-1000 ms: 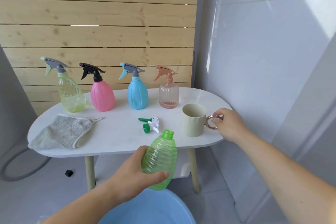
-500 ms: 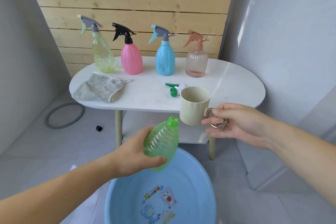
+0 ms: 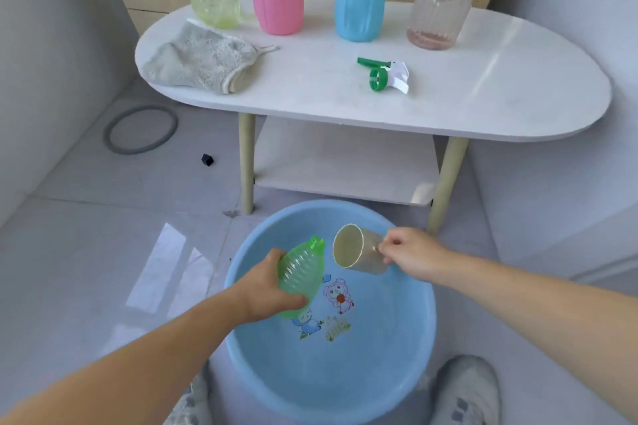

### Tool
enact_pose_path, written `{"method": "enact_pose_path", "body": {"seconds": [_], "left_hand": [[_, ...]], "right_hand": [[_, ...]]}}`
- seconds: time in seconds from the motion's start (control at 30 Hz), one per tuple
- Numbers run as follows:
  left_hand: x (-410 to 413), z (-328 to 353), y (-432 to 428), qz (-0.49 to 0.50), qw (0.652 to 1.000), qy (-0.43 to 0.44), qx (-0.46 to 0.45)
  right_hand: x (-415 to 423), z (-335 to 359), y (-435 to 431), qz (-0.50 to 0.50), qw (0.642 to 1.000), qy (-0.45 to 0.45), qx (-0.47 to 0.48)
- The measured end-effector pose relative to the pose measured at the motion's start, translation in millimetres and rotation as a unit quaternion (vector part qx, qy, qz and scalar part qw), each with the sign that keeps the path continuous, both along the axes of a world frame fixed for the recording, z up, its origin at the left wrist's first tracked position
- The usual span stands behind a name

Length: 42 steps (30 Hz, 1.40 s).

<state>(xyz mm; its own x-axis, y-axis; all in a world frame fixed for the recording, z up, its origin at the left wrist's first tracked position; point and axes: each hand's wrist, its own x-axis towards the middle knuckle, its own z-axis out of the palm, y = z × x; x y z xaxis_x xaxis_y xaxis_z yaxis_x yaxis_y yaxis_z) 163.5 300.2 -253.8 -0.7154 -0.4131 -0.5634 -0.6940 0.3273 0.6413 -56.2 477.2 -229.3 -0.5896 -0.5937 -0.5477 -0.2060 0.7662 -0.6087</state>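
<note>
Green bottle (image 3: 300,278), spray head off, hung tilted over blue basin (image 3: 345,386), neck pointing up toward cup (image 3: 359,250). Left hand (image 3: 262,290) wrapped round bottle's lower body. Right hand (image 3: 411,257) pinched cup by handle; cup lay tipped on side, mouth facing bottle, just beside neck, not touching. Step looked like filling bottle from cup. Water in basin: could not tell. Next move likely called for lining cup lip over narrow neck and pouring slowly. Spray head (image 3: 383,74) lay on worktop (image 3: 483,90).
</note>
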Motion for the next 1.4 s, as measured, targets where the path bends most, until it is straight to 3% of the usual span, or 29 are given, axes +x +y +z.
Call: {"method": "enact_pose_path", "body": {"seconds": [0.33, 0.63, 1.1, 1.4], "left_hand": [[24, -71, 4, -0.002, 0.996, -0.082, 0.027], [15, -85, 12, 0.011, 0.995, -0.082, 0.064], [22, -91, 17, 0.018, 0.993, -0.082, 0.078], [20, -94, 17, 0.023, 0.993, -0.081, 0.084]], "right_hand": [[17, -109, -20, 0.204, 0.970, 0.128, -0.026], [15, -132, -25, 0.330, 0.927, 0.175, -0.027], [-11, -151, -27, 0.392, 0.894, 0.218, -0.011], [-14, -165, -18, 0.429, 0.850, 0.303, -0.028]]}}
